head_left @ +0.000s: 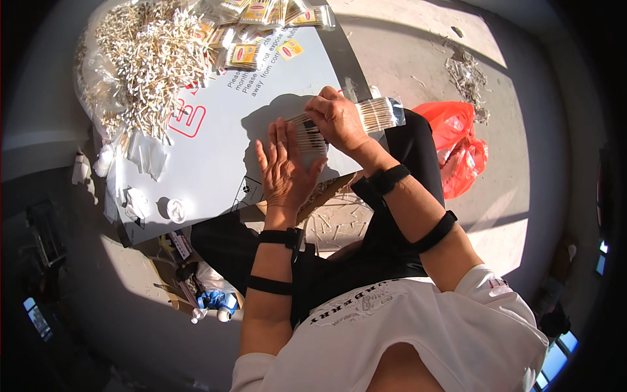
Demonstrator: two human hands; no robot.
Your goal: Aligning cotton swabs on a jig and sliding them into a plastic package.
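A flat row of cotton swabs (311, 140) lies near the right edge of the grey board (215, 166). My left hand (285, 173) rests flat beside the row, fingers stretched out, its fingertips and thumb touching the swabs. Over the row's far end, my right hand (339, 123) is closed with its fingers bent in a pinch on the swabs; the fingertips are partly hidden. From behind the right hand a clear plastic bag of cotton swabs (379, 114) sticks out to the right, past the board's edge.
Loose cotton swabs (153, 62) form a large heap at the far left. Several filled packs (245, 55) and a yellow label (289, 49) lie beside it. Empty clear bags (149, 155) are below the heap. A white roll (176, 210) sits near the front edge. A red plastic bag (457, 150) lies on the floor.
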